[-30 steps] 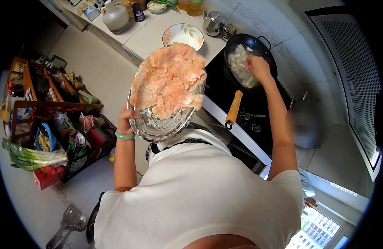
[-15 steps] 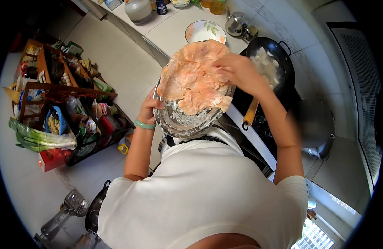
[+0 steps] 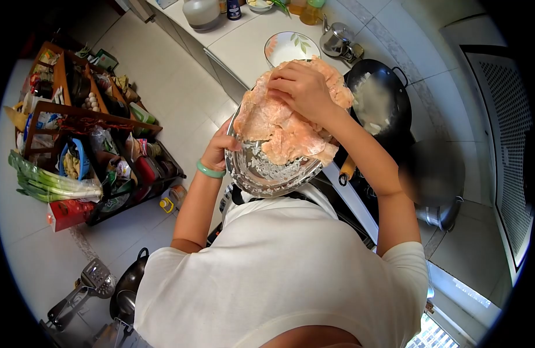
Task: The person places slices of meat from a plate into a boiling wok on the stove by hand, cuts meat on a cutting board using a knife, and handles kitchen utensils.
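I find the coated, pale-pink slices heaped and overlapping on the metal dish, over its far part; the near end shows bare metal with white residue. The dish is held off the counter, in front of its edge. My left hand grips the dish's left rim, thumb on top; I advise holding it level, as slices reach the wok-side rim. My right hand rests on the heap, fingers bent; whether they pinch a slice, I cannot tell. In my judgement, slices so overlapped separate best peeled singly from a free edge. Beyond the dish, a floral bowl stands near the counter's hob-side end. To the right is the wok, with pale pieces inside; the right forearm should clear its wooden handle.
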`<state>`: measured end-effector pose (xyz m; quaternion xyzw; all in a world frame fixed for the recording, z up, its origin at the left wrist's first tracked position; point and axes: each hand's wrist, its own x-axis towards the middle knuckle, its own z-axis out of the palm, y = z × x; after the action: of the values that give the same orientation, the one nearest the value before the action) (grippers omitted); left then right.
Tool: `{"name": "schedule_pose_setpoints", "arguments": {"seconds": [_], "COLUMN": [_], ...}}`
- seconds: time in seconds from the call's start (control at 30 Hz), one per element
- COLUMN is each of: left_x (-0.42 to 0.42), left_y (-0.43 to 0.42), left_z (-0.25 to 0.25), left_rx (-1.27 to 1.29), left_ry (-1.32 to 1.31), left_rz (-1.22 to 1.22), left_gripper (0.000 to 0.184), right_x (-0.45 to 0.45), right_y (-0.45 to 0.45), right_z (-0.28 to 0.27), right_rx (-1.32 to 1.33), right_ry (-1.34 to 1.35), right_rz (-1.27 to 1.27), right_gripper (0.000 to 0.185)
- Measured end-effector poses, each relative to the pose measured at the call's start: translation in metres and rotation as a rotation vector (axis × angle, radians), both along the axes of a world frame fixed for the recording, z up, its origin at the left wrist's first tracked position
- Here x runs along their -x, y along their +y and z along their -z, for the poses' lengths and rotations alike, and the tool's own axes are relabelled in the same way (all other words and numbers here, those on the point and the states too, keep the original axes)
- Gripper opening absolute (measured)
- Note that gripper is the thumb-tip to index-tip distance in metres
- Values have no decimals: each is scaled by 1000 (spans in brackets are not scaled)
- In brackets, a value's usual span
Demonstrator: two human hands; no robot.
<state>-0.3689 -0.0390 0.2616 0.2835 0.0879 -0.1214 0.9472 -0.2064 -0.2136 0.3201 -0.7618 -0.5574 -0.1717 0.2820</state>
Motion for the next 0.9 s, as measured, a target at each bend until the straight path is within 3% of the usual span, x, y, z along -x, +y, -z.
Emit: {"name": "schedule_pose_setpoints", "arguments": {"seconds": [0.23,0.33,0.4,0.47,0.6,0.7,0.8,0.9], "left_x": [-1,-3,0,4,9,7,9,11], "left_y": [1,-5,-2,-3,5,-6,1,4], "left_z": [5,8,11,7,30,15,25,22], "left_rx": [-21,-39,-31,-29,-122,-107,-127,-126], "left_ry": [28,37,52,31,90,57,74,72], "left_rz": [-16,-19,-72,-46,-119,-126,-146,-146], "left_gripper": [88,87,86,85,86,85,85,84], "right_x": [-2,2,4,-8,-36,-87,-97,-97], "right_y": [-15,-39,-54,-102,-169,-270,-304,-307], "right_z": [-5,-22,-43,-71,-73,18,84,104], "right_rx": [-3,19,-18,-21,141,357,465,485], "right_ry": [3,224,395,377,431,473,391,451], "right_rz": [38,130,217,388,643,981,1079,1077], "right_gripper": [11,11,12,14,16,16,18,18]}}
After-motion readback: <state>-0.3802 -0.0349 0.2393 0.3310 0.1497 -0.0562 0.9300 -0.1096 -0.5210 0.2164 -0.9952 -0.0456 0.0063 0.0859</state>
